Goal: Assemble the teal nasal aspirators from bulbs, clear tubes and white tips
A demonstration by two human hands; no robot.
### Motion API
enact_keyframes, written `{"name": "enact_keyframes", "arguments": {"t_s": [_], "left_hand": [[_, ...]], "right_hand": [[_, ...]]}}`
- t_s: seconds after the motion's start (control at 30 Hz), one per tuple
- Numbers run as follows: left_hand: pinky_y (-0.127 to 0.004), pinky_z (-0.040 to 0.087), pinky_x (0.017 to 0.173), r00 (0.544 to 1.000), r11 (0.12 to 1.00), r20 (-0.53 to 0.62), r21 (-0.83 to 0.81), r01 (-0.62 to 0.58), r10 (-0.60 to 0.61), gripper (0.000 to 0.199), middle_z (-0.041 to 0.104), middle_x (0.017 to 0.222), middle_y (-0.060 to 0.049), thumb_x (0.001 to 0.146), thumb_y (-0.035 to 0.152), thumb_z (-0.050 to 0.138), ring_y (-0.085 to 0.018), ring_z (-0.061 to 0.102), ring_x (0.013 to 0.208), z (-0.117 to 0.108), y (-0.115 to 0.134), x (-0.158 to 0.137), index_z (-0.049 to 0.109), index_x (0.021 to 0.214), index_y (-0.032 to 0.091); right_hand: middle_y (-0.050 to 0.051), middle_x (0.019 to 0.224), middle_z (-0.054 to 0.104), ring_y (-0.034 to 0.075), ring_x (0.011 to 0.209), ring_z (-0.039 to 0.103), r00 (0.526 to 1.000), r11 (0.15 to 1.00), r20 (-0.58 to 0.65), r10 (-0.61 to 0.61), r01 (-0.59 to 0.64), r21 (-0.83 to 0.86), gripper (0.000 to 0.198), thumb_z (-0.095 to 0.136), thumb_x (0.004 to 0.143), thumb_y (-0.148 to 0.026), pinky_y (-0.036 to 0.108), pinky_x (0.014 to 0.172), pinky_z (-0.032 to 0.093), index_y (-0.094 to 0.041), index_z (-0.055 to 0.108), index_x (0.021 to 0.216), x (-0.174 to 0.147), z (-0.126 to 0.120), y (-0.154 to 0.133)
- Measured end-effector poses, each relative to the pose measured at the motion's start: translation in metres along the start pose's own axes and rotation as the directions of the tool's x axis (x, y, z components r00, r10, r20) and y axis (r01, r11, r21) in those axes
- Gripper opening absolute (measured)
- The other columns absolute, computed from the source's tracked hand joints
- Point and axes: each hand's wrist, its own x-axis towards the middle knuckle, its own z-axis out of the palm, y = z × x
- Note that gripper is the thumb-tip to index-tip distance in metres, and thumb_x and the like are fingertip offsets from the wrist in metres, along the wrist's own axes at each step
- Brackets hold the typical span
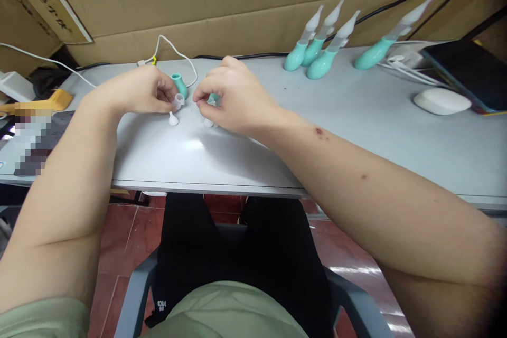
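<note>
My left hand [152,92] is closed, thumb and fingers on a small clear plastic tube piece [179,100] with a round open end. Just behind that piece, a teal rubber bulb [180,86] shows its open mouth. A white nozzle tip [173,119] sits on the table below my left fingers. My right hand [233,96] is closed in a pinch; what lies between thumb and forefinger is too small to name. Partly hidden behind it are another teal part [214,99] and a second white piece [208,122].
Three assembled nasal aspirators with teal bulbs [321,65] stand at the back, and another aspirator [374,54] leans farther right. A white mouse-shaped case [442,101] and a dark tablet-like device [471,71] lie at right. A white cable [186,58] loops behind my hands. Cardboard [237,0] backs the table.
</note>
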Motion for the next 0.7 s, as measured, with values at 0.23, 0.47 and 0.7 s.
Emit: {"name": "enact_keyframes", "arguments": {"t_s": [0.23, 0.47, 0.7], "left_hand": [[-0.043, 0.064, 0.107, 0.999, 0.998, -0.015, 0.04, 0.051, -0.051, 0.047, 0.093, 0.102, -0.004, 0.09, 0.062, 0.085, -0.032, 0.085, 0.104, 0.0, -0.012, 0.005, 0.095, 0.114, 0.024], [-0.041, 0.063, 0.099, 0.996, 0.998, 0.059, 0.013, 0.067, -0.067, 0.056, 0.094, 0.104, -0.002, 0.082, 0.069, 0.087, -0.029, 0.083, 0.101, -0.009, -0.014, -0.001, 0.095, 0.116, 0.025], [-0.041, 0.062, 0.087, 0.993, 0.991, -0.104, -0.13, 0.039, -0.053, 0.072, 0.096, 0.1, -0.003, 0.084, 0.084, 0.096, -0.028, 0.083, 0.09, -0.028, 0.004, -0.036, 0.099, 0.125, 0.026]], "right_hand": [[0.006, 0.112, 0.094, 0.038, 0.118, 0.081, 1.0, 1.0, 0.002, 0.0, 0.0, 0.019, 0.029, 0.072, 0.107, -0.005, 0.06, 0.129, 0.058, -0.029, 0.084, 0.097, 0.001, 0.0, 0.001], [0.006, 0.116, 0.095, 0.037, 0.123, 0.083, 0.999, 0.999, 0.024, 0.037, -0.037, 0.01, 0.029, 0.071, 0.106, -0.002, 0.059, 0.132, 0.059, -0.028, 0.082, 0.096, 0.001, 0.0, -0.003], [0.006, 0.129, 0.096, 0.037, 0.129, 0.086, 0.999, 0.968, -0.029, 0.028, -0.02, 0.249, 0.011, 0.08, 0.107, -0.023, 0.057, 0.134, 0.065, -0.032, 0.085, 0.104, -0.003, -0.002, 0.007]]}}
